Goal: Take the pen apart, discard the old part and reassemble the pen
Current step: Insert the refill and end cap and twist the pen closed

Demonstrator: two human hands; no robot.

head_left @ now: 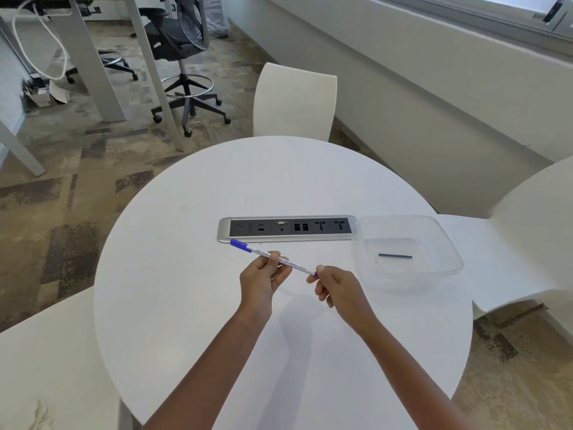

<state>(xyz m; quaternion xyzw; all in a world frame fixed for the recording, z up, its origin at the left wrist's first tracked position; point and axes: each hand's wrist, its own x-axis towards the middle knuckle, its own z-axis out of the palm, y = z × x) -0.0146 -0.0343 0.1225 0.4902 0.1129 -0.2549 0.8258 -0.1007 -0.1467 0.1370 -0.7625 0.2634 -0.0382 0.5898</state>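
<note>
Pen (297, 264), print illegible, left hand (262, 280), right hand (338, 288)

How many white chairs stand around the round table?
3. One white chair at the table's far edge, one on the right past the clear container, one at near left. Any behind the wearer would be hidden.

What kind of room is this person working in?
Probably an office meeting area: a round white table with a built-in socket strip, and a wheeled office chair by a desk behind.
</note>
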